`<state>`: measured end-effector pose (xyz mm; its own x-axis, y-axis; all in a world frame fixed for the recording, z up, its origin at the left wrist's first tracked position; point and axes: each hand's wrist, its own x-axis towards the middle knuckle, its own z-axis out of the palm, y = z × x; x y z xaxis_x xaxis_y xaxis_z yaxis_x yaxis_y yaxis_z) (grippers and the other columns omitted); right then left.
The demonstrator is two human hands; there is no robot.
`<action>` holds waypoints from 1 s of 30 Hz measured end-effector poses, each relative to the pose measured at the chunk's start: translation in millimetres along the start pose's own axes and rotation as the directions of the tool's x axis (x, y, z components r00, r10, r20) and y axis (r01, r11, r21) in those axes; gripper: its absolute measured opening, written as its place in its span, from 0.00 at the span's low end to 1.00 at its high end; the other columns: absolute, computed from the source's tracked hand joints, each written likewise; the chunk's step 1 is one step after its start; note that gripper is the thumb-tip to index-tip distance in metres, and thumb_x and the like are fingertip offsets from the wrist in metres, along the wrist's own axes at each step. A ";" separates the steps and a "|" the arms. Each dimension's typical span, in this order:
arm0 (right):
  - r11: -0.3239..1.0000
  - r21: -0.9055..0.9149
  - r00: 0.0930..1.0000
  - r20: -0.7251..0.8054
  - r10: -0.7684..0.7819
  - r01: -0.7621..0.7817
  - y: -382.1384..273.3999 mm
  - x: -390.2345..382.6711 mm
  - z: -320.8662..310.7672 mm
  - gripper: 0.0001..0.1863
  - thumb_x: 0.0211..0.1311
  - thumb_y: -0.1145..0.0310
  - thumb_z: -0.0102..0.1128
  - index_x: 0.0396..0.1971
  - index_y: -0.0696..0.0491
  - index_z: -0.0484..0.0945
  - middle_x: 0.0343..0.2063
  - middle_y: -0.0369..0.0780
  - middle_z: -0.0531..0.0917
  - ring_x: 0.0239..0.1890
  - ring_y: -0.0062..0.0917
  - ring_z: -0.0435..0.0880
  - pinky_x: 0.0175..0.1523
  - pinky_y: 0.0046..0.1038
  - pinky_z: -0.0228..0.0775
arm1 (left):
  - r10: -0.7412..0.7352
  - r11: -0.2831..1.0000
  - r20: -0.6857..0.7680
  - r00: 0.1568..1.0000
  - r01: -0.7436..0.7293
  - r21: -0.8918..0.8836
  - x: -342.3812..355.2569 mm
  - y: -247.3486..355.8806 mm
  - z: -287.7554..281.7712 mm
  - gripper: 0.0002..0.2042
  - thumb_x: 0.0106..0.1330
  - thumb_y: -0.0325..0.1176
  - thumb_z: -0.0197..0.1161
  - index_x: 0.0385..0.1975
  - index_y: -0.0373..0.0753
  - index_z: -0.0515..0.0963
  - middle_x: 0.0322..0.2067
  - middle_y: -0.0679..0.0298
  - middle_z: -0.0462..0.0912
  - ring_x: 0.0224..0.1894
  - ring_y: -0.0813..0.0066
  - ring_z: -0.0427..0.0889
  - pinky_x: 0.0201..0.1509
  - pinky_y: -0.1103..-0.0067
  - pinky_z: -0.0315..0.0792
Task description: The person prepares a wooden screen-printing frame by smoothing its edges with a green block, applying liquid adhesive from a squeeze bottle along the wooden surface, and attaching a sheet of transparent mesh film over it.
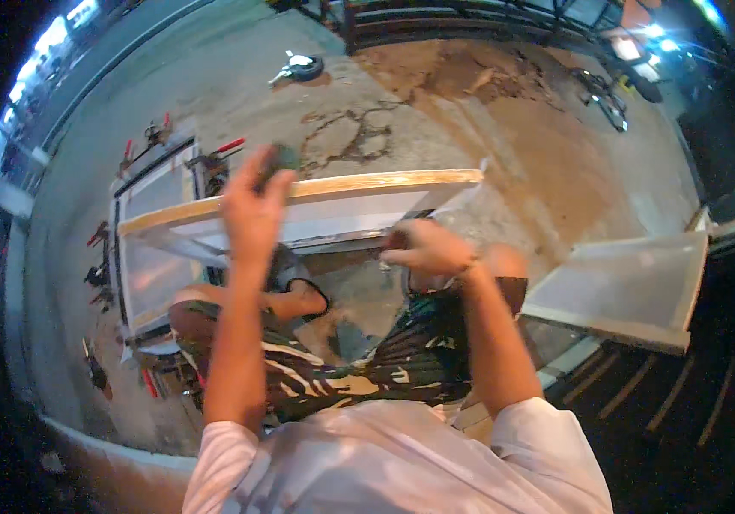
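Observation:
A white screen frame with a pale wooden upper edge stands tilted across my knees. My left hand, raised at that edge, grips a small dark green object, slightly blurred. My right hand is at the frame's lower inner edge with curled fingers; what they hold, if anything, I cannot make out.
Another screen frame lies at left with red-handled clamps around it. A pale panel rests at right above dark slats. A wheeled object and dark tools lie farther off on stained concrete.

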<state>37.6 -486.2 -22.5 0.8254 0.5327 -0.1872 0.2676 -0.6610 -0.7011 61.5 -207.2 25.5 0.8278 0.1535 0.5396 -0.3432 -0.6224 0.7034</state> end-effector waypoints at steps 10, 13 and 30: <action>0.631 0.755 0.925 -0.090 0.370 -0.179 129.3 -69.5 -77.8 0.28 0.58 0.51 0.64 0.50 0.57 0.74 0.41 0.37 0.80 0.40 0.21 0.79 0.39 0.22 0.69 | -0.034 0.990 0.293 0.956 0.072 -0.119 -46.4 129.2 207.1 0.26 0.55 0.34 0.65 0.52 0.32 0.66 0.31 0.42 0.80 0.34 0.41 0.80 0.37 0.59 0.73; 0.559 0.820 0.934 -0.097 0.343 -0.120 134.9 -58.6 -73.4 0.23 0.59 0.52 0.63 0.46 0.55 0.75 0.41 0.35 0.80 0.41 0.19 0.79 0.40 0.21 0.69 | -0.040 0.992 0.265 0.963 0.071 -0.108 -43.1 136.0 220.4 0.25 0.55 0.34 0.65 0.51 0.31 0.67 0.30 0.39 0.79 0.34 0.39 0.79 0.37 0.57 0.72; 0.455 0.806 0.866 -0.482 0.135 0.378 173.0 -29.0 -47.8 0.07 0.61 0.68 0.62 0.31 0.56 0.79 0.29 0.34 0.82 0.34 0.16 0.78 0.44 0.21 0.71 | -0.008 0.998 0.270 0.963 0.025 -0.061 -48.3 148.3 243.9 0.24 0.56 0.33 0.64 0.52 0.30 0.68 0.33 0.41 0.80 0.37 0.41 0.80 0.40 0.60 0.73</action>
<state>83.7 -641.3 -105.5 0.9903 0.1169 0.0750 0.0329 0.3272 -0.9444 78.9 -494.1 -9.0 0.9195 -0.0549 0.3893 -0.3488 -0.5707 0.7434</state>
